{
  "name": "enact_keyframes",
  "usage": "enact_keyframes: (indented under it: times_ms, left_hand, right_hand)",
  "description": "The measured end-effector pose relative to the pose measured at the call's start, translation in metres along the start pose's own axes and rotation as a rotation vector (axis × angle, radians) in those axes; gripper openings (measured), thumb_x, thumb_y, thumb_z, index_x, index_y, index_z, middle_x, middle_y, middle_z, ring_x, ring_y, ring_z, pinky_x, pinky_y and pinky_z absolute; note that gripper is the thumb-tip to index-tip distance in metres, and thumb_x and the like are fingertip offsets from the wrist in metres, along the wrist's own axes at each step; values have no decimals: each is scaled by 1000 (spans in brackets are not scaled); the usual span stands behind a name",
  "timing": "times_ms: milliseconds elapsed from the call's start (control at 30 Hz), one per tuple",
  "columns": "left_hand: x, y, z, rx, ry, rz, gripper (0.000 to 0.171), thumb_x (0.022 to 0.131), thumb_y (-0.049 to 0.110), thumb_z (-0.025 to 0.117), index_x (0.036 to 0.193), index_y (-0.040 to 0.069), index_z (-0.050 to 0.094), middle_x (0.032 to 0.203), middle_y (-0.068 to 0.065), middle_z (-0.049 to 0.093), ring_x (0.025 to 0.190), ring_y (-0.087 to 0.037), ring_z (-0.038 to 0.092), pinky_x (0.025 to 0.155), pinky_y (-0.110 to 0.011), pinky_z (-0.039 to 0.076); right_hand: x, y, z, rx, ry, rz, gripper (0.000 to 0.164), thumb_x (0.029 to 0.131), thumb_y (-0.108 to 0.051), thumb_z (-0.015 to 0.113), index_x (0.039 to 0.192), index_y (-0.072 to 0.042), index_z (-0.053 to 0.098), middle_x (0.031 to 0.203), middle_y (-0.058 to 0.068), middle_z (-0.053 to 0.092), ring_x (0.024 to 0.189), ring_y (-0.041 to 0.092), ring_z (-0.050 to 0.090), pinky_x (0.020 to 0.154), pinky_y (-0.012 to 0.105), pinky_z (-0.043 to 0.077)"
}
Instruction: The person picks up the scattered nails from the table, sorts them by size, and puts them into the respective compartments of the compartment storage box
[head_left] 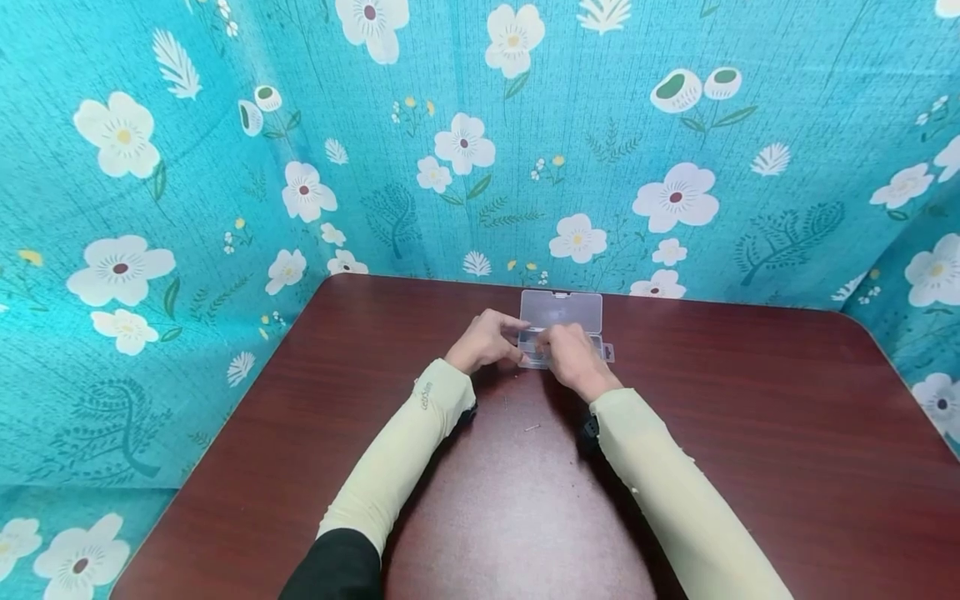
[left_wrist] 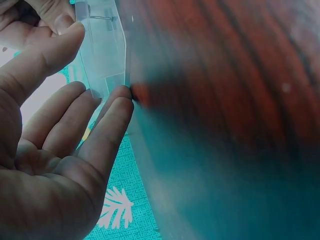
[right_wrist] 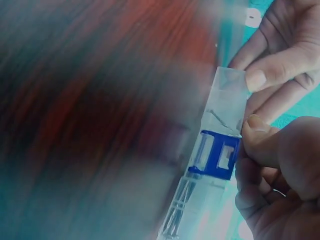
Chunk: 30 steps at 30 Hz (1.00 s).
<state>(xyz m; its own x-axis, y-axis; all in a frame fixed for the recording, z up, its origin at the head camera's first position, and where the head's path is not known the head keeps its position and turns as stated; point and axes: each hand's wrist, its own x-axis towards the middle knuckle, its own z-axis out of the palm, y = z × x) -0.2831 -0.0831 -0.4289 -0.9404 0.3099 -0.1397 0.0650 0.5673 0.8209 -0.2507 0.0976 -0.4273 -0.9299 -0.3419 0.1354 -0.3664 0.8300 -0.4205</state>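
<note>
A clear plastic box point(head_left: 531, 362) lies on the table, its hinged lid point(head_left: 561, 312) raised at the back. My left hand point(head_left: 487, 342) grips the box's left end, thumb point(left_wrist: 76, 31) at one wall and fingers point(left_wrist: 122, 95) against the end. My right hand point(head_left: 572, 357) reaches over the box, thumb and fingers bent at its rim; whether they pinch anything is hidden. A thin metal nail point(right_wrist: 217, 119) shows through the wall near the right thumb point(right_wrist: 256, 124). Several nails point(right_wrist: 175, 212) lie in another compartment. A blue clasp-like part point(right_wrist: 217, 155) sits mid-front.
Small thin metal pieces, one of them a nail-like piece point(head_left: 532, 427), lie on the dark red wooden table point(head_left: 510, 517) in front of the box. A clear tab point(head_left: 609, 352) sticks out at the box's right side. Blue floral cloth point(head_left: 465, 217) hangs behind and beside the table.
</note>
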Motion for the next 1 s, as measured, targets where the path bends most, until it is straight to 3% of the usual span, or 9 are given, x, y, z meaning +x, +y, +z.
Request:
enact_keyframes:
  times_ms: [200, 500, 700, 1000]
  left_hand:
    - [0, 0, 0, 18, 3, 4, 66, 67, 1, 93, 127, 16, 72, 118, -7, 71, 86, -12, 67, 71, -26, 52]
    - [0, 0, -1, 28, -3, 8, 67, 67, 2, 92, 130, 14, 71, 116, -9, 72, 91, -14, 67, 74, -27, 53]
    - [1, 1, -1, 35, -7, 14, 67, 68, 1, 92, 130, 14, 70, 119, -10, 71, 94, -14, 68, 77, -27, 53]
    - [1, 0, -1, 37, -6, 0, 67, 68, 2, 92, 130, 15, 70, 123, -8, 70, 99, -15, 68, 83, -28, 52]
  right_hand:
    - [-4, 2, -6, 29, 41, 33, 17, 95, -1, 65, 94, -9, 80, 82, 4, 70, 74, 22, 58, 68, 40, 50]
    - [-24, -2, -9, 179, 53, -18, 11, 96, -8, 69, 93, -7, 80, 79, 2, 73, 67, 15, 58, 65, 37, 46]
    - [-41, -2, -5, 239, -27, -8, 13, 95, -7, 69, 87, -8, 78, 81, -1, 72, 74, 13, 60, 73, 40, 49]
    - [-61, -5, 4, 251, -113, -67, 14, 92, -6, 71, 82, -14, 76, 76, -10, 70, 76, 7, 60, 77, 38, 51]
